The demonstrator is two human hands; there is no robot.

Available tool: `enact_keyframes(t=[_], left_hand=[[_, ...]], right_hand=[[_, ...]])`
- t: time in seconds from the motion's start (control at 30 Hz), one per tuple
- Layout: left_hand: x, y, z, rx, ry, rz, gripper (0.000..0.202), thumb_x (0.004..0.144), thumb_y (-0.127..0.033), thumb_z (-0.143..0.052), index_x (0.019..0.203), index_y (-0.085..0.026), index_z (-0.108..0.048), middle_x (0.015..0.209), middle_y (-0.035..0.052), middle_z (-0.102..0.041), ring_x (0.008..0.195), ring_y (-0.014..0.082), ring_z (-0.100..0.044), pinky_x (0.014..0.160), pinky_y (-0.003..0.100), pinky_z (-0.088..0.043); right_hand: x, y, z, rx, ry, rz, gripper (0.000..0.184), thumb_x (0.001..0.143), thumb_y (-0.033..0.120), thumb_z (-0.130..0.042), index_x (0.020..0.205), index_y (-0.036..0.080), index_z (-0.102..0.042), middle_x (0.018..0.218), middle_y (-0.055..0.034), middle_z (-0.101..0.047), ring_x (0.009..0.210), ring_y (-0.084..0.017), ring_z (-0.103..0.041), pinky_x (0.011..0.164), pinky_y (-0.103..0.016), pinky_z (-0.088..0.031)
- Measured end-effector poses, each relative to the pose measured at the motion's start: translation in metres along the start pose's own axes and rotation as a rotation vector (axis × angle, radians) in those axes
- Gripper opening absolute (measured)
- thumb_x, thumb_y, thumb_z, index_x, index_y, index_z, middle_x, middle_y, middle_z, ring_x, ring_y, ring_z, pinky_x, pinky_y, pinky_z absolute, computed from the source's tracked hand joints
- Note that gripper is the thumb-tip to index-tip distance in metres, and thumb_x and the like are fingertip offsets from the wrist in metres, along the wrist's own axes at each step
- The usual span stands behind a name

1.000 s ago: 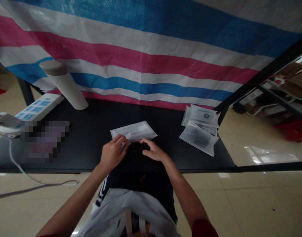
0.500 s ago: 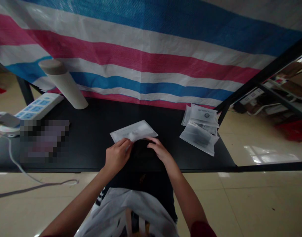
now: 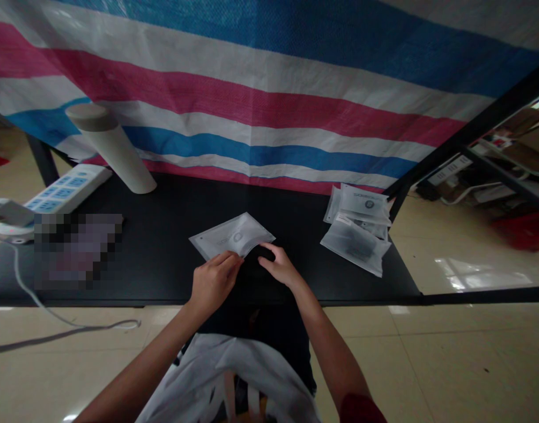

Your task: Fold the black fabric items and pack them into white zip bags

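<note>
A flat white pouch (image 3: 231, 235) with a round printed mark lies on the black table (image 3: 163, 235) in front of me. My left hand (image 3: 214, 282) pinches the pouch's near edge with curled fingers. My right hand (image 3: 280, 268) rests just right of it, fingers bent over a dark item (image 3: 255, 270) that blends into the table; I cannot make out what it is. Both hands sit close to the table's front edge.
A stack of similar pouches (image 3: 357, 229) lies at the table's right end. A pale cylinder (image 3: 113, 150) and a white power strip (image 3: 64, 191) stand at the back left, with a blurred patch beside them. A striped tarp (image 3: 251, 100) hangs behind; shelving stands at the right.
The white pouch has shifted slightly left and turned, its printed face now showing. Both hands moved a little toward the pouch's near edge.
</note>
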State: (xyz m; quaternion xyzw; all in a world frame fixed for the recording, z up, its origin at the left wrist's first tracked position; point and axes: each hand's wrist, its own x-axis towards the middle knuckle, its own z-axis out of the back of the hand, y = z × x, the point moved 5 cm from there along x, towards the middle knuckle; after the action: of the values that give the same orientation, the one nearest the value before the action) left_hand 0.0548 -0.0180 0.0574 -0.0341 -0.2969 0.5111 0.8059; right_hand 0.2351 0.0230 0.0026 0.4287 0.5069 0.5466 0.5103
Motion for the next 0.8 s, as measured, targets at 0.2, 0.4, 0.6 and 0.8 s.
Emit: enact_keyframes(t=[0.2, 0.4, 0.6, 0.8], left_hand=[[0.000, -0.006, -0.002, -0.159, 0.043, 0.034, 0.023, 0.098, -0.031, -0.047, 0.088, -0.020, -0.065, 0.089, 0.0028, -0.070, 0.075, 0.0149, -0.067, 0.061, 0.023, -0.046], [-0.002, -0.030, -0.018, -0.293, 0.126, -0.018, 0.020, 0.098, -0.026, -0.047, 0.089, -0.019, -0.063, 0.089, 0.0038, -0.068, 0.079, 0.0158, -0.066, 0.069, 0.025, -0.049], [0.002, -0.035, -0.020, -0.311, 0.126, 0.008, 0.015, 0.093, -0.020, -0.047, 0.082, -0.018, -0.058, 0.082, 0.0037, -0.062, 0.065, 0.0133, -0.060, 0.059, 0.024, -0.045], [0.001, -0.038, -0.023, -0.302, 0.150, -0.003, 0.017, 0.093, -0.020, -0.046, 0.080, -0.018, -0.056, 0.081, 0.0036, -0.061, 0.065, 0.0133, -0.059, 0.058, 0.024, -0.045]], right_hand=[[0.000, -0.012, -0.001, 0.220, -0.284, -0.179, 0.052, 0.076, 0.043, -0.068, 0.121, 0.019, -0.063, 0.130, -0.0115, -0.063, 0.120, -0.027, -0.057, 0.097, -0.043, -0.047], [-0.017, -0.028, -0.039, 0.491, -0.516, -0.217, 0.059, 0.087, 0.055, -0.047, 0.134, 0.023, -0.037, 0.127, -0.0120, -0.058, 0.109, -0.021, -0.062, 0.086, -0.034, -0.053], [-0.036, -0.008, -0.054, 0.325, -0.261, -0.110, 0.054, 0.090, 0.060, -0.042, 0.126, 0.021, -0.051, 0.122, -0.0085, -0.061, 0.119, -0.024, -0.056, 0.100, -0.037, -0.047], [-0.046, 0.011, -0.033, 0.128, -0.247, 0.050, 0.045, 0.092, 0.053, -0.046, 0.114, 0.019, -0.064, 0.126, -0.0099, -0.060, 0.121, -0.024, -0.054, 0.108, -0.037, -0.039]])
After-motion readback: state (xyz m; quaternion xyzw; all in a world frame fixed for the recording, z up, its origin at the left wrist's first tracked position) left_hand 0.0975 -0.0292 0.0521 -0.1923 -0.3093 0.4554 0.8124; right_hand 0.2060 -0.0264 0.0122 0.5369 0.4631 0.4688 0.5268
